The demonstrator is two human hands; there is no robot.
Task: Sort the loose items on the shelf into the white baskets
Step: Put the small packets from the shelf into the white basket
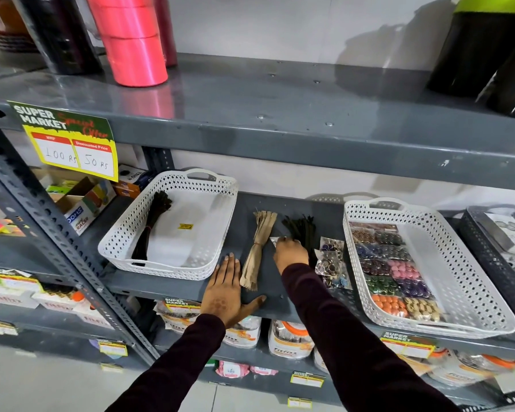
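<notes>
The left white basket [173,230], already holding one dark bundle [150,227], is being kept left of the left hand [225,292], which is being rested flat, fingers together and thumb spread, beside the tan bundle [257,251]. Farther right, the loose dark bundle [302,231], long axis running near to far, is being touched by the curled fingers [286,243] of the nearer right hand [290,252]; whether it is pinched cannot be told.
</notes>
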